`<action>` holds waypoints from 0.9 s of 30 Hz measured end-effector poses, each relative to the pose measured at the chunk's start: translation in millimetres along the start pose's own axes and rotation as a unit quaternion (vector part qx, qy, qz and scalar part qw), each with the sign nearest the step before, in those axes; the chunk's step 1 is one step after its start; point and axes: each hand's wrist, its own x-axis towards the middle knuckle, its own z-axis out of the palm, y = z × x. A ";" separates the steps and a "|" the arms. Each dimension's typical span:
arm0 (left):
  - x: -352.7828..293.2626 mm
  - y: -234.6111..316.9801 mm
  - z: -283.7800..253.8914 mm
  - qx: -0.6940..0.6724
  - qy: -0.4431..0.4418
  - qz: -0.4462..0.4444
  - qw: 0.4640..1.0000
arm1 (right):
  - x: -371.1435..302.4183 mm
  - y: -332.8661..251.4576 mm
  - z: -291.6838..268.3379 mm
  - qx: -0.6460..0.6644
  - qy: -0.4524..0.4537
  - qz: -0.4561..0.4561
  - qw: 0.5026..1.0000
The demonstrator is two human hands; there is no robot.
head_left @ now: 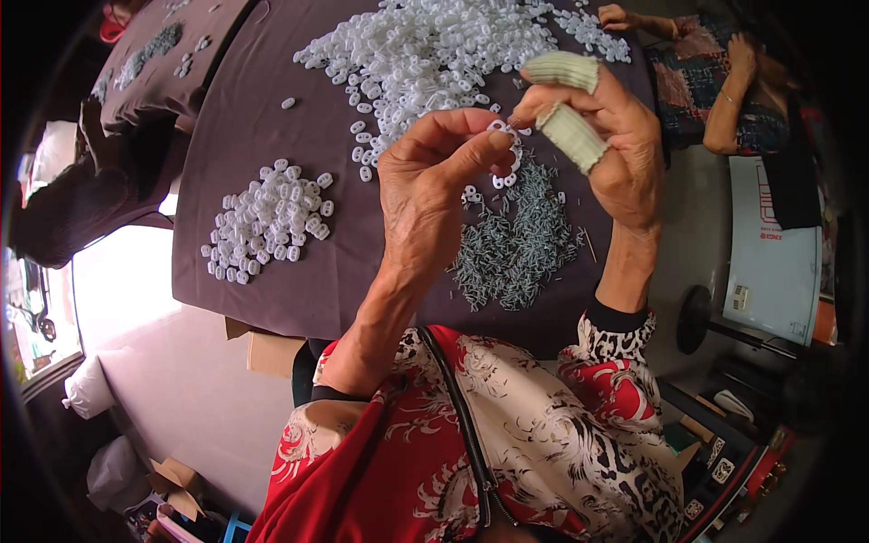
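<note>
My left hand (418,185) pinches a small white plastic piece (497,127) with holes between thumb and forefinger, above the table. Fingertips of my right hand (629,136) are closed against its right side; whatever they grip is too small to make out. Pale green ribbed sleeves (575,138) cover two of the right fingers. Below both hands lies a heap of small grey screws (511,258), with a few white pieces at its upper edge. A large pile of white oval two-holed pieces (425,54) spreads beyond my hands; a smaller pile (267,222) is at left.
A brown cloth covers the table (281,303). Another person's hand (620,18) touches white pieces at the far right, and a forearm (729,100) shows beside it. A second cloth-covered table (136,109) stands far left. Cardboard boxes (272,355) sit below the near edge.
</note>
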 end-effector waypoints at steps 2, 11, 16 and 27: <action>1.4 3.0 1.1 -0.024 -0.003 0.016 1.000 | -2.4 0.3 1.6 0.015 0.053 0.014 0.998; 0.1 6.5 5.9 -0.032 -0.008 0.021 0.999 | -8.5 -3.9 26.9 0.058 0.115 0.058 0.990; -0.2 6.2 6.9 -0.019 -0.020 0.026 0.999 | -9.7 1.4 22.9 0.024 0.109 0.032 0.993; 12.0 29.3 -4.3 -0.017 -0.009 0.098 0.995 | -22.9 77.4 40.7 -0.130 0.019 0.147 0.980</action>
